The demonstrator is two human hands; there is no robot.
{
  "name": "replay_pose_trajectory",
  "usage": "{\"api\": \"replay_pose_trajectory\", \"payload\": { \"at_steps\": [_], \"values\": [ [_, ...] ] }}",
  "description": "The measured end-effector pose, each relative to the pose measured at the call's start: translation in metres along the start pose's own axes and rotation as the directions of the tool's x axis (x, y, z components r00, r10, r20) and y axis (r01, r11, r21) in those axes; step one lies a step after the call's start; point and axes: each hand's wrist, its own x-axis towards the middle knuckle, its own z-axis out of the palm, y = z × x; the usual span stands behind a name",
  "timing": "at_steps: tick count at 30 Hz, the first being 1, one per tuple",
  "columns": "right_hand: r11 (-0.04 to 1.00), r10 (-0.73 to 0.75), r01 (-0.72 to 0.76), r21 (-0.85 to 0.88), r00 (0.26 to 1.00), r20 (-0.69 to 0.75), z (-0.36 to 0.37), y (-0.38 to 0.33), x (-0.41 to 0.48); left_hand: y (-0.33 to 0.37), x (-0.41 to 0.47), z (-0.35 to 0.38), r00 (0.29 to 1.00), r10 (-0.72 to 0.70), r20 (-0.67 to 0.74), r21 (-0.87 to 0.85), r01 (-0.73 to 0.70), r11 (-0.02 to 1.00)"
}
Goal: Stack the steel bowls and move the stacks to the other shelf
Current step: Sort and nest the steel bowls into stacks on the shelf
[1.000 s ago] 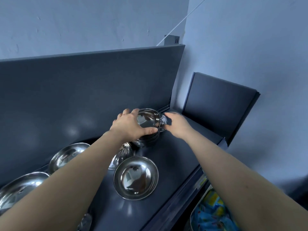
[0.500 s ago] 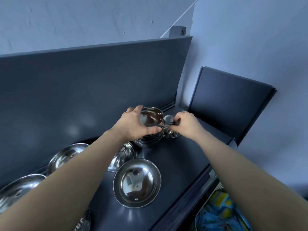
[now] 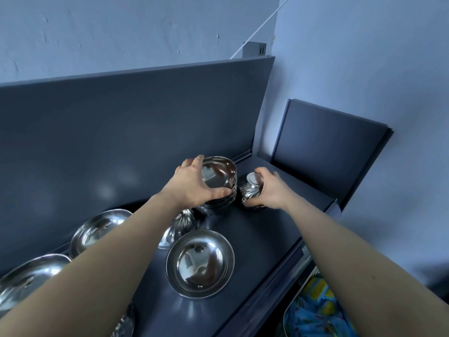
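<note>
A stack of steel bowls (image 3: 222,177) stands on the dark shelf (image 3: 267,229) near its back right corner. My left hand (image 3: 194,184) grips the stack's rim from the left, thumb at the front. Just right of it, my right hand (image 3: 269,188) holds a small fluted steel bowl (image 3: 250,188) tilted on its side, its base facing up. A single round bowl (image 3: 200,262) sits open in the shelf's middle. Behind it, a fluted bowl (image 3: 181,223) is partly hidden by my left forearm. More steel bowls (image 3: 97,229) lie at the left.
The shelf has a tall dark back panel (image 3: 136,122) and a side panel (image 3: 325,152) at the right end. Below the shelf's front edge at the lower right is a tray with colourful packets (image 3: 315,310). Another large bowl (image 3: 26,278) lies at the far left.
My right hand has lifted the small fluted bowl and tipped it onto its side beside the stack. My left hand stays on the stack's rim. The camera view has shifted slightly.
</note>
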Motion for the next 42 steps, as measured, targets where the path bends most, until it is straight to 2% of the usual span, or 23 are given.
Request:
{"api": "replay_pose_trajectory", "payload": {
  "at_steps": [5, 9, 13, 17, 20, 24, 26, 29, 32, 36, 42],
  "values": [
    [0.996, 0.022, -0.018, 0.087, 0.999, -0.045, -0.026, 0.005, -0.029, 0.0, -0.007, -0.001, 0.999, 0.036, -0.024, 0.013, -0.036, 0.999],
    [0.988, 0.022, -0.02, 0.153, 1.0, -0.008, -0.048, -0.007, -0.066, -0.001, -0.018, -0.003, 0.985, 0.143, -0.098, 0.076, -0.136, 0.988],
    [0.976, -0.039, 0.029, 0.216, 0.998, 0.041, -0.061, -0.036, -0.104, -0.002, -0.036, -0.01, 0.917, 0.364, -0.165, 0.04, -0.363, 0.931],
    [0.951, -0.06, 0.029, 0.307, 0.994, 0.094, -0.065, -0.063, -0.13, 0.004, -0.061, -0.018, 0.83, 0.542, -0.128, -0.073, -0.553, 0.83],
    [0.888, -0.051, -0.022, 0.46, 0.988, 0.145, -0.059, -0.08, -0.145, 0.002, -0.076, -0.025, 0.781, 0.597, -0.184, -0.145, -0.622, 0.77],
    [0.761, -0.01, -0.1, 0.641, 0.986, 0.165, -0.045, -0.098, -0.162, -0.013, -0.09, -0.038, 0.818, 0.511, -0.265, -0.092, -0.549, 0.831],
    [0.736, 0.003, -0.112, 0.667, 0.987, 0.162, -0.036, -0.104, -0.168, -0.021, -0.096, -0.042, 0.866, 0.43, -0.256, -0.036, -0.454, 0.89],
    [0.762, -0.005, -0.082, 0.642, 0.991, 0.132, -0.026, -0.113, -0.18, -0.033, -0.105, -0.046, 0.938, 0.28, -0.205, 0.014, -0.283, 0.959],
    [0.855, -0.044, -0.017, 0.518, 0.993, 0.106, -0.016, -0.118, -0.187, -0.044, -0.111, -0.045, 0.968, 0.174, -0.181, 0.0, -0.177, 0.984],
    [0.974, -0.015, 0.006, 0.227, 0.999, 0.038, -0.001, -0.114, -0.184, -0.047, -0.117, -0.043, 0.986, 0.13, -0.108, -0.043, -0.135, 0.99],
    [0.998, 0.048, -0.047, -0.052, 0.999, 0.015, 0.023, -0.113, -0.184, -0.051, -0.119, -0.033, 0.997, 0.077, -0.027, -0.026, -0.078, 0.997]
  ]
}}
